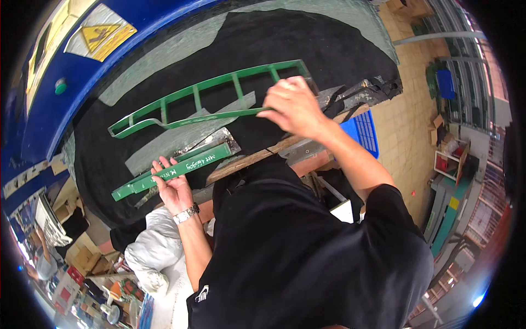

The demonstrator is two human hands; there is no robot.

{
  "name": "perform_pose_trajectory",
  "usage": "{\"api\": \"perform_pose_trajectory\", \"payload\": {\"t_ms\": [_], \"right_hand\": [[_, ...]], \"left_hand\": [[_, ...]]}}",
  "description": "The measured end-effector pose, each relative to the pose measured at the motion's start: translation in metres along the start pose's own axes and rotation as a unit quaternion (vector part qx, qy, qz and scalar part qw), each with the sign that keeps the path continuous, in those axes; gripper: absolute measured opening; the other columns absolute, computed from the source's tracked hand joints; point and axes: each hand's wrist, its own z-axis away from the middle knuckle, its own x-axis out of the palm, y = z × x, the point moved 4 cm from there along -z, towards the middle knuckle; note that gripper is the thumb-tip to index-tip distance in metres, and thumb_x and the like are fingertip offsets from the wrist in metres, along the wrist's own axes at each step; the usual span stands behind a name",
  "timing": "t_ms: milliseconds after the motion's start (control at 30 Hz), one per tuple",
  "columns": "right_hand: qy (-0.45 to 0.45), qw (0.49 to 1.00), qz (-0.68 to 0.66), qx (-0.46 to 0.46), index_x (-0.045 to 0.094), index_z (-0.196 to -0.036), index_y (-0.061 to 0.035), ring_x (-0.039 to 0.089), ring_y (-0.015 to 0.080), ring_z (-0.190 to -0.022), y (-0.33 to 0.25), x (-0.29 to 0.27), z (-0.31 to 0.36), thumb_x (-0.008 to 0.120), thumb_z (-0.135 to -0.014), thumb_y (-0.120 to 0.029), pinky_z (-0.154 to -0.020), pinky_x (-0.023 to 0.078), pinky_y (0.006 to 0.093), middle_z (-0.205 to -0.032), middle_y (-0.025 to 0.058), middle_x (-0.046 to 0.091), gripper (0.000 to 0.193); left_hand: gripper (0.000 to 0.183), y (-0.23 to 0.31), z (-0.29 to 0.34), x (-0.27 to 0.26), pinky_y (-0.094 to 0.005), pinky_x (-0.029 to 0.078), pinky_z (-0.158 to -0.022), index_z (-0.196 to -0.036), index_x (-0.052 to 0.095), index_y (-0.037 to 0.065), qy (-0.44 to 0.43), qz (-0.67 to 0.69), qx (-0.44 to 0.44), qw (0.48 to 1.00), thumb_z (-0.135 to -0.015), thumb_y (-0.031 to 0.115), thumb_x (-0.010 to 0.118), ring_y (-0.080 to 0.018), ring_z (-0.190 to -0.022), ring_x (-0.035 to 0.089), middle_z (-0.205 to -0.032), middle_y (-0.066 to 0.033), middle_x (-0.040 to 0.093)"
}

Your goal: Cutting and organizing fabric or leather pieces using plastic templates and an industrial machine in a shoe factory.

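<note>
insp. note, both hands in use. my l. hand point(175, 193), lower left of centre, is palm up w/ fingers closed round a green bar point(200, 159); thumb side by the bar's near edge, bar slanting up to the right, its left end stepped, white handwritten marks on its face. my r. hand point(293, 107), just right of centre and a bit blurred, grips the lower rail of a green ladder-shaped frame point(197, 100) nr its right end. frame runs across upper centre, approx. parallel to the bar & apart from it; cross-pieces seen betw. the rails, lower rail kinked twd the left end. can't tell if frame is lifted clear or resting on the black cloth point(307, 38).

grey strip point(148, 159) lies on the cloth, partly under the frame; wood edge point(235, 167) runs below, blue basket point(364, 131) at right of centre.

step in hand, my judgement: handling both green parts together, neither let go. next move calls for steady support at the frame's unheld left end, & bar kept clear of its lower rail.
</note>
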Motion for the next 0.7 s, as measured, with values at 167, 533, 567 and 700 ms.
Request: {"api": "perform_pose_trajectory", "payload": {"t_ms": [167,533,567,700], "right_hand": [[-0.033,0.993,0.107,0.047,0.059,-0.082,-0.0129,0.059,0.0234,-0.093,0.049,-0.036,0.051,0.075,-0.083,-0.024,-0.087,0.039,0.0414,-0.086,0.0020,0.059,0.020],[-0.005,0.985,0.160,0.069,0.061,-0.079,-0.0105,0.061,0.0255,-0.092,0.160,-0.063,0.109,0.078,-0.080,-0.019,-0.087,0.039,0.0411,-0.083,0.0047,0.060,0.019],[-0.006,0.986,0.154,0.057,0.061,-0.079,-0.0102,0.061,0.0255,-0.092,0.174,-0.061,0.106,0.078,-0.080,-0.019,-0.087,0.040,0.0411,-0.083,0.0047,0.060,0.019],[-0.002,0.993,0.114,0.018,0.061,-0.079,-0.0095,0.061,0.0255,-0.092,0.230,-0.047,0.100,0.078,-0.080,-0.020,-0.087,0.040,0.0412,-0.083,0.0049,0.060,0.020]], "left_hand": [[0.044,0.000,-0.008,-0.005,-0.0542,0.036,-0.115,-0.140,0.050,0.018,-0.003,-0.065,-0.060,0.996,-0.099,0.029,0.063,-0.0266,-0.142,0.043,-0.152,-0.0015,0.048],[0.044,0.009,-0.009,-0.020,-0.0409,0.051,-0.095,-0.135,0.058,0.014,0.029,-0.214,-0.115,0.970,-0.099,0.039,0.063,-0.0182,-0.107,0.063,-0.120,0.0009,0.066],[0.043,0.010,-0.009,-0.023,-0.0417,0.051,-0.096,-0.135,0.059,0.014,0.039,-0.207,-0.110,0.971,-0.099,0.039,0.063,-0.0183,-0.107,0.063,-0.118,0.0007,0.066],[0.039,0.012,-0.011,-0.030,-0.0437,0.049,-0.098,-0.129,0.061,0.012,0.104,-0.212,-0.063,0.970,-0.100,0.038,0.062,-0.0228,-0.113,0.061,-0.121,-0.0058,0.064]]}}
